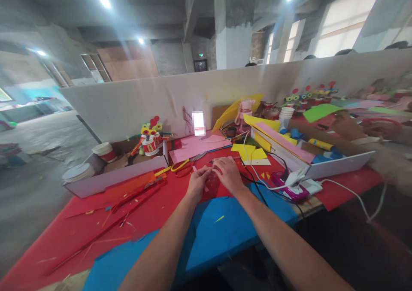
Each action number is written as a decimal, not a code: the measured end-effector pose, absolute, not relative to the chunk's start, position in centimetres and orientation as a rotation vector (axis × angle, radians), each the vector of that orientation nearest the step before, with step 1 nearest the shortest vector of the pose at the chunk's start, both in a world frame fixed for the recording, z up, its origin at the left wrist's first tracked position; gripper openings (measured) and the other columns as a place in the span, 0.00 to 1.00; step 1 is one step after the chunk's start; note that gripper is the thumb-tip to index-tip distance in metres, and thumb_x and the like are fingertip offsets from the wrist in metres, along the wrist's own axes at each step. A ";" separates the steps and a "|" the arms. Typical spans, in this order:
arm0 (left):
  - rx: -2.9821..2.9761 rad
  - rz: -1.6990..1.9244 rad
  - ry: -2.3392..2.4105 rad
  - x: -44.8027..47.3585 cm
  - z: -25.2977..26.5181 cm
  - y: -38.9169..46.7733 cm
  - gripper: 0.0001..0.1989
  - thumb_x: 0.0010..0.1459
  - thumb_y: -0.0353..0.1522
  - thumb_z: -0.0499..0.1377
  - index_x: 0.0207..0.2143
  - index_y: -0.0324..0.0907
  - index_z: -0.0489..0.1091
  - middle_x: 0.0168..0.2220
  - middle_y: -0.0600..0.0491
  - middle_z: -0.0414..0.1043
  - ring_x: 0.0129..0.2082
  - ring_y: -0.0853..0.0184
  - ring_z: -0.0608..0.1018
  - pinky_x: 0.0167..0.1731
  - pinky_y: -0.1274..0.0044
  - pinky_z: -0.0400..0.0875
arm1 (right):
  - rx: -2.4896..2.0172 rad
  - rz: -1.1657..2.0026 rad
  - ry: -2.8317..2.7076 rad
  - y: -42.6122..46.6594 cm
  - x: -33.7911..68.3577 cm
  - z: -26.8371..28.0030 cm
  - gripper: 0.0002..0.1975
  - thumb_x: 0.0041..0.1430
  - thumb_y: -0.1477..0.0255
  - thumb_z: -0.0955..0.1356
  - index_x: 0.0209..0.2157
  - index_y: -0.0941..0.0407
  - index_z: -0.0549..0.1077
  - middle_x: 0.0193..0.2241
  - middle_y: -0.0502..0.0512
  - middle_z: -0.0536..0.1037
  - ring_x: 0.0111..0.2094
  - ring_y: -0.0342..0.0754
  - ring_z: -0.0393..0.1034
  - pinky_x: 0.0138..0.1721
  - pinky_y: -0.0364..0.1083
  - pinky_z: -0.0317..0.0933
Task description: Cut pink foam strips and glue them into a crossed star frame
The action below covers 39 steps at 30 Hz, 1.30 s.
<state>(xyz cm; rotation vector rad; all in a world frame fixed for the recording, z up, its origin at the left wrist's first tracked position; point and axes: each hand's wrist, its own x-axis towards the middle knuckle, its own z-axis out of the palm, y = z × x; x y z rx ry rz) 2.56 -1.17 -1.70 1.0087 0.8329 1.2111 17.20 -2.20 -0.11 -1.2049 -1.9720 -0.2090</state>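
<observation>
Over the red table covering (180,186), my left hand (198,181) pinches a narrow pink paper strip (194,169), whose ends show on both sides of the fingers. My right hand (227,173) is beside it, fingers closed and fingertips meeting those of the left; what they hold is hidden. Just beyond my left hand lie scissors (180,166) with yellow and red handles. Blue sheet material (219,226) spreads under my forearms. Pink paper (206,144) and yellow paper pieces (249,153) lie past the hands.
On the left, a shallow box (119,173) holds paper cups and a cup figure (150,140). A white box (341,164) with coloured rolls stands right, near a purple device (291,191) and cables. A pale partition (154,95) rises behind. Another person's blurred arm (380,166) is at right.
</observation>
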 end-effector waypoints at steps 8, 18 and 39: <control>1.008 1.200 0.866 2.3 -1.9 -1.0 0.19 0.39 0.39 0.72 0.31 0.35 0.78 0.20 0.53 0.72 0.18 0.74 0.71 0.20 0.82 0.64 | -1.247 -0.271 -2.005 -2.1 17.0 -0.1 0.03 0.62 0.73 0.67 0.32 0.54 0.70 0.36 0.55 0.75 0.43 0.52 0.66 0.49 0.51 0.53; 0.967 1.385 0.882 1.6 -1.0 -0.8 0.19 0.39 0.40 0.71 0.32 0.35 0.78 0.26 0.51 0.76 0.21 0.75 0.71 0.21 0.83 0.64 | -1.028 0.362 -1.895 -5.0 18.5 2.7 0.05 0.61 0.74 0.67 0.29 0.55 0.69 0.32 0.53 0.75 0.37 0.48 0.69 0.41 0.46 0.61; 1.196 1.454 1.014 0.8 0.5 -0.6 0.15 0.46 0.39 0.66 0.32 0.37 0.76 0.22 0.54 0.73 0.18 0.74 0.69 0.22 0.80 0.62 | -1.215 1.192 -2.597 -19.0 24.7 -1.0 0.07 0.48 0.80 0.69 0.28 0.54 0.77 0.25 0.48 0.77 0.27 0.43 0.70 0.25 0.40 0.51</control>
